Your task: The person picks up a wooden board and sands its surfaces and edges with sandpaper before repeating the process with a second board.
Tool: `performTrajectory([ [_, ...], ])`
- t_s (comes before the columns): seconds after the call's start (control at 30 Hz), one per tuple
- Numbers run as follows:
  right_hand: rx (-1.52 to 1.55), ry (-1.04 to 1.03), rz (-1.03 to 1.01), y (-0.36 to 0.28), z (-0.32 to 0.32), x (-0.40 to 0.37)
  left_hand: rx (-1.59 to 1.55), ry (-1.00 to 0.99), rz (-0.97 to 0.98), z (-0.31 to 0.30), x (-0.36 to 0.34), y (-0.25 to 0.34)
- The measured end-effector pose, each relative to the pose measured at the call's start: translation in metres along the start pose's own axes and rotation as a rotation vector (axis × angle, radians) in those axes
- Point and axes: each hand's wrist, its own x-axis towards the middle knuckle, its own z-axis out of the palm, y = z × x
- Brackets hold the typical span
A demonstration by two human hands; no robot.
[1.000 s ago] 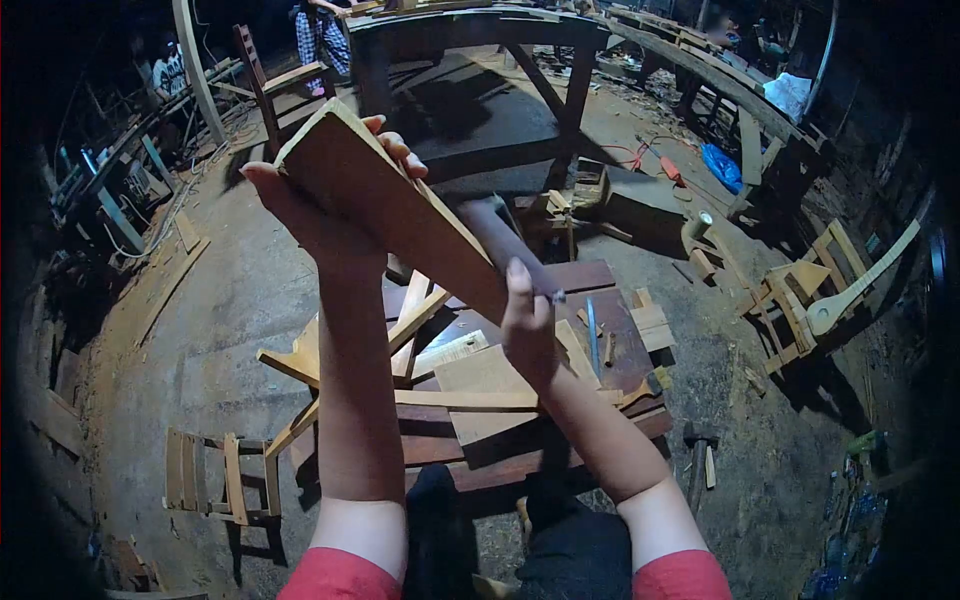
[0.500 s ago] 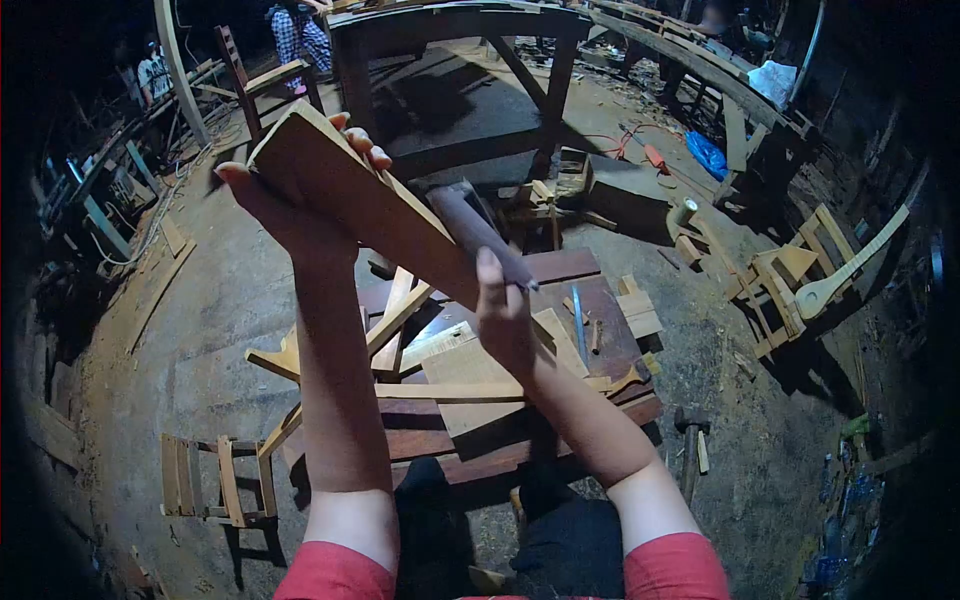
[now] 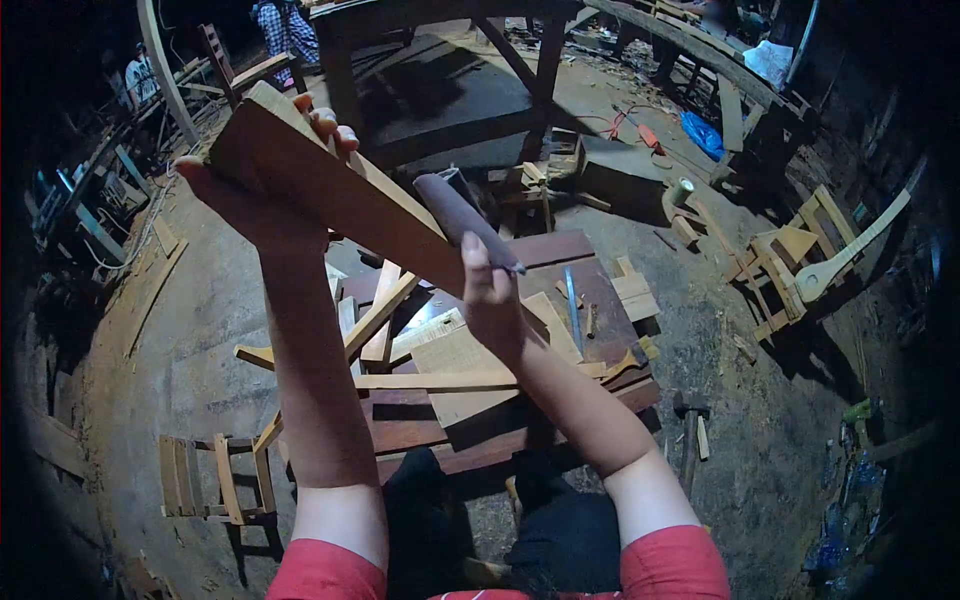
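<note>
A long wooden board point(image 3: 365, 205) is held up at a slant, its far end high on the left. My left hand point(image 3: 275, 215) grips that upper end from below, with fingertips showing over the far edge. In my right hand point(image 3: 492, 300) is a curled sheet of dark brown sandpaper point(image 3: 462, 218), the thumb pressed near its lower end. The sandpaper lies along the board's right edge, overlapping it in this view. Beneath both hands, a low reddish wooden table point(image 3: 550, 246) carries several loose wood pieces, among them a flat pale board point(image 3: 460, 365).
A hammer point(image 3: 690, 408) lies right of the table. Small wooden frames stand at left point(image 3: 228, 475) and right point(image 3: 775, 265). A large workbench point(image 3: 440, 140) stands ahead, with a blue bag point(image 3: 702, 135) to its right. A person in checked trousers point(image 3: 285, 35) is at the back.
Both hands, with the board and sandpaper, have shifted slightly left in view, and my left hand sits a little farther out. The grips are unchanged; the whole view has shifted slightly as well.
</note>
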Motion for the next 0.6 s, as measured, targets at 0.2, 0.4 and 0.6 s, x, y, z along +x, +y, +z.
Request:
performTrajectory([
  [0.2,-0.137,0.073,0.541,0.113,-0.041,-0.04,0.028,-0.244,-0.045,-0.026,0.003,0.008],
  [0.4,-0.138,-0.123,0.14,0.031,-0.006,0.001,0.107,0.042,0.014,-0.015,0.003,0.006],
  [0.6,-0.036,0.228,0.05,0.12,-0.022,-0.036,0.018,-0.029,-0.017,-0.035,0.003,0.013],
])
